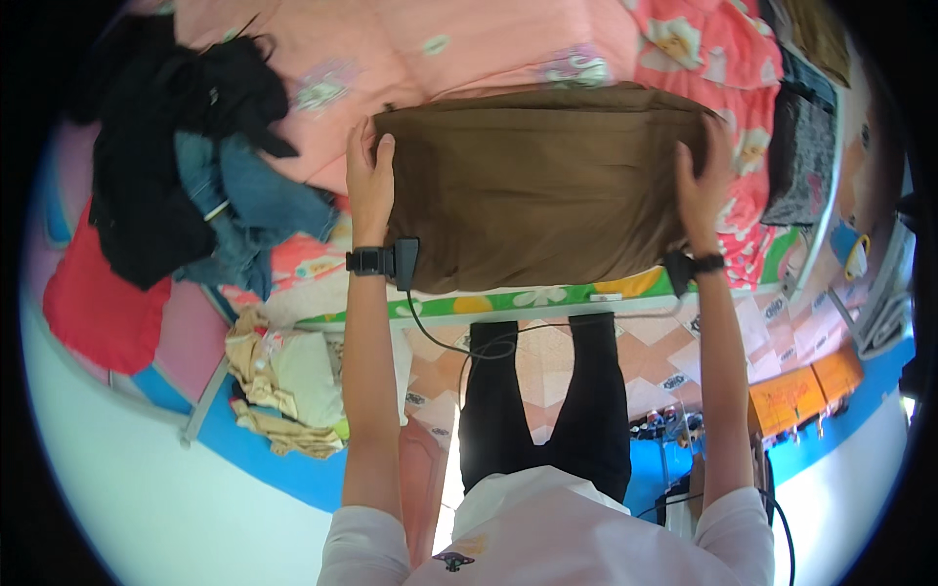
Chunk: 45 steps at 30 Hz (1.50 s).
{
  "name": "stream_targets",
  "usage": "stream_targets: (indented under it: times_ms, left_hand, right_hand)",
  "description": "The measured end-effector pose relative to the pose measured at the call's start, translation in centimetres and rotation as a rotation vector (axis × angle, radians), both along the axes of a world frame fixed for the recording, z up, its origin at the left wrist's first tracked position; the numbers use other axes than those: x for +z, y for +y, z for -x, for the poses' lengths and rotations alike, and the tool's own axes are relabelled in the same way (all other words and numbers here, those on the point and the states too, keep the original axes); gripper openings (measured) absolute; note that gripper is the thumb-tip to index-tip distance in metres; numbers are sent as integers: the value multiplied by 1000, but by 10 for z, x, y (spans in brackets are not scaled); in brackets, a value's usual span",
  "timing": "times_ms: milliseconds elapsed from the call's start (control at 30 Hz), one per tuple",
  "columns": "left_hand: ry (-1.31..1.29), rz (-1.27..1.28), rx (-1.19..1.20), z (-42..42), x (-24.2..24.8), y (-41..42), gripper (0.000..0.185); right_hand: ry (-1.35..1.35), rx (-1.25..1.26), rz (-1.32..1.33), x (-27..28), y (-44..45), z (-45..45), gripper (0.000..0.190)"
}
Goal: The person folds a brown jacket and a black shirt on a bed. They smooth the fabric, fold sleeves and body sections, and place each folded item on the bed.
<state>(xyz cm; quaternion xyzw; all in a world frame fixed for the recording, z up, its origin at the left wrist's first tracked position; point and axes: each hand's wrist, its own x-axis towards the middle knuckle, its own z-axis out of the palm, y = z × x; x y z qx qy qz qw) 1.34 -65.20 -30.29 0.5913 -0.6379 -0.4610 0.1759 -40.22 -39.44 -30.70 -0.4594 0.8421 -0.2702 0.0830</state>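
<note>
A brown folded garment (527,198) lies in front of me across the near edge of a bed with pink patterned bedding (396,44). My left hand (372,172) is at its left edge, thumb apart from the fingers. At the opposite edge, my right hand (705,172) rests with its thumb over the cloth and its fingers at the side. Whether either hand grips the fabric cannot be told. Each wrist wears a black strap with a small device and a cable.
Black clothing (146,161) and blue jeans (256,190) are heaped at the left, beside a red cloth (110,293). Folded dark gray clothing (802,154) lies by the right bed rail (821,220). Beige clothes (293,381) are piled below left; orange boxes (799,395) stand lower right.
</note>
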Motion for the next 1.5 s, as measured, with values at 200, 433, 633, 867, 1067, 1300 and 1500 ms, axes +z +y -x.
stream_targets:
  times_ms: [200,433,633,867,1067,1300,1500]
  left_hand:
    - [-208,-502,-51,-54,54,19,72]
    - [5,-844,-153,-59,19,44,72]
    - [2,-888,-85,-101,81,73,44]
    - [121,-911,157,-145,221,157,35]
    - [274,-906,-47,-124,288,198,37]
    - [388,-874,-590,11,382,219,59]
    - [95,-708,-906,190,404,274,66]
  right_hand:
    - [-806,-364,-267,-10,76,13,72]
    - [-1374,-503,-272,14,102,-5,73]
    - [-1943,-435,-310,49,148,-12,55]
    - [-2143,-598,-165,162,265,-64,54]
    - [-2013,-764,694,294,390,-115,61]
    - [-1499,-744,782,401,600,-160,67]
    - [-1359,-887,715,398,692,-192,74]
